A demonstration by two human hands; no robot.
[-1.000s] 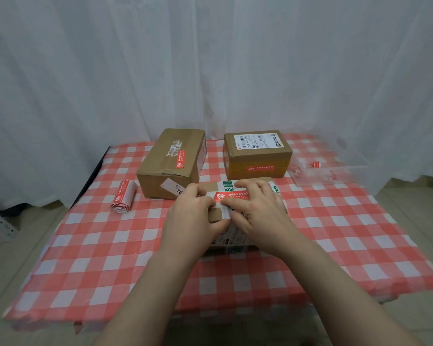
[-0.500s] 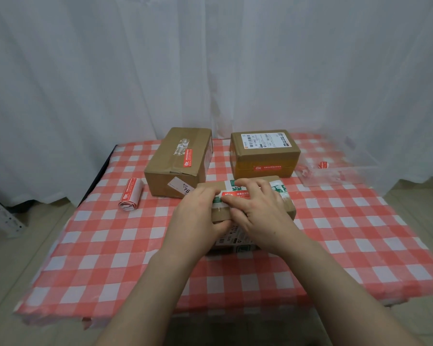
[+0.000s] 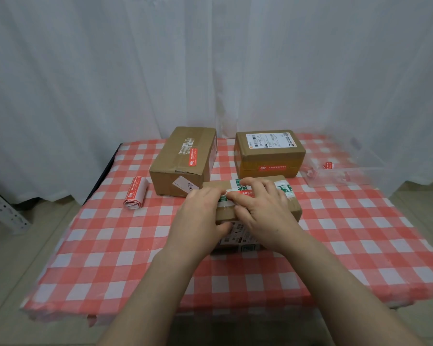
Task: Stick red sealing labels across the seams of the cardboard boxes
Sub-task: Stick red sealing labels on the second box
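A red sealing label (image 3: 245, 194) lies across the top seam of the near cardboard box (image 3: 258, 208) at the bench (image 3: 110, 245) middle. The right hand (image 3: 263, 208) presses it with flat fingers, gripping nothing; the left hand (image 3: 200, 213) curls over the box's left end, likely steadying it. Two labelled boxes (image 3: 183, 161) (image 3: 270, 153) stand behind, a label roll (image 3: 135, 193) off left

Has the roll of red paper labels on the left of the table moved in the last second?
No. The roll of red paper labels keeps the same gap to the left brown cardboard box; only the camera shifted.
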